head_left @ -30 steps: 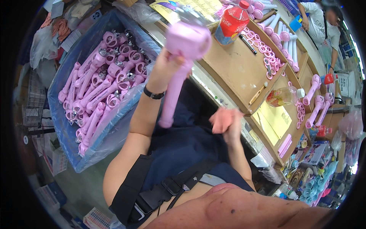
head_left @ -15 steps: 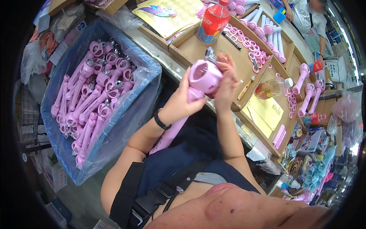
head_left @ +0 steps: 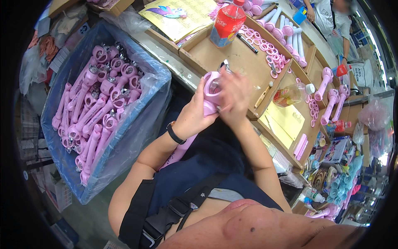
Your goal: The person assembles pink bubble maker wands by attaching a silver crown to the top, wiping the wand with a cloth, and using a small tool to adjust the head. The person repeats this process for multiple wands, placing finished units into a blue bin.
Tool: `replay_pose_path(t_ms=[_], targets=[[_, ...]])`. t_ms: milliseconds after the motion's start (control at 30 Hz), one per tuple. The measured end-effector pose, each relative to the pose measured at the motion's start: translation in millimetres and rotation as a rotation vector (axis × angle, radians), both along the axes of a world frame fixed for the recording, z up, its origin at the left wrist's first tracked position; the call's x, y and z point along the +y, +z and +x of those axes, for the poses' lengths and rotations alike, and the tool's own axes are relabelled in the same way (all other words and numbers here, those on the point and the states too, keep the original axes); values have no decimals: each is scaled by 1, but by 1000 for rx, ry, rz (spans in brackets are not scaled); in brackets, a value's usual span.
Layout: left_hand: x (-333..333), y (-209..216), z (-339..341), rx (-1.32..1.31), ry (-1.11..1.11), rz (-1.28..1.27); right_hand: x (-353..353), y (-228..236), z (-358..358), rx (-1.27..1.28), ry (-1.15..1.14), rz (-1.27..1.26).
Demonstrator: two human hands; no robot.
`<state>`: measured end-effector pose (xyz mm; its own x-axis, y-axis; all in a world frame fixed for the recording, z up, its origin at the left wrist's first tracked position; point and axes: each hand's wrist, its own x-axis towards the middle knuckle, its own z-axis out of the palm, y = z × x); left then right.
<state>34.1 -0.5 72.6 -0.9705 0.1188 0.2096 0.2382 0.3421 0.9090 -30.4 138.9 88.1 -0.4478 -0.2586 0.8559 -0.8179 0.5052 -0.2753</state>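
Note:
A pink toy wand (head_left: pixel 212 85) with a round, open-sided head and a silvery top stands tilted in front of me, its handle running down against my lap. My left hand (head_left: pixel 195 111) is closed around the neck just below the head, a dark band on that wrist. On the other side of the head, my right hand (head_left: pixel 234 97) presses against it with bent fingers, slightly blurred by motion. Those fingers cover the head's right side. Part of the handle is hidden behind my left wrist.
Left of me stands a blue plastic-lined bin (head_left: pixel 163 79) holding several similar wands. Cardboard trays (head_left: pixel 199 54) on the bench hold pink rings (head_left: pixel 271 52), a red-labelled bottle (head_left: pixel 227 25), a clear bottle (head_left: pixel 288 96), yellow paper (head_left: pixel 286 124) and more wands (head_left: pixel 324 83). Another person (head_left: pixel 331 20) is across the bench.
My right hand has come round from behind the wand's head onto its right side, its fingers now bent. The wand has shifted slightly left; my left hand keeps its hold.

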Motion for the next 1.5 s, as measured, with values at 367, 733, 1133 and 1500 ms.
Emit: replay_pose_path(t_ms=[367,733,1133,1500], targets=[[4,-3,1,-77,-162,222,34,-30,-19,-252,256,-323],[8,9,2,34,-199,232,-21,-30,56,-647,338,-1128],[-5,-5,4,-522,-621,954,29,2,15,-1130,813,-997],[10,-1,3,49,-22,197,24,10,32,-1141,171,-839]])
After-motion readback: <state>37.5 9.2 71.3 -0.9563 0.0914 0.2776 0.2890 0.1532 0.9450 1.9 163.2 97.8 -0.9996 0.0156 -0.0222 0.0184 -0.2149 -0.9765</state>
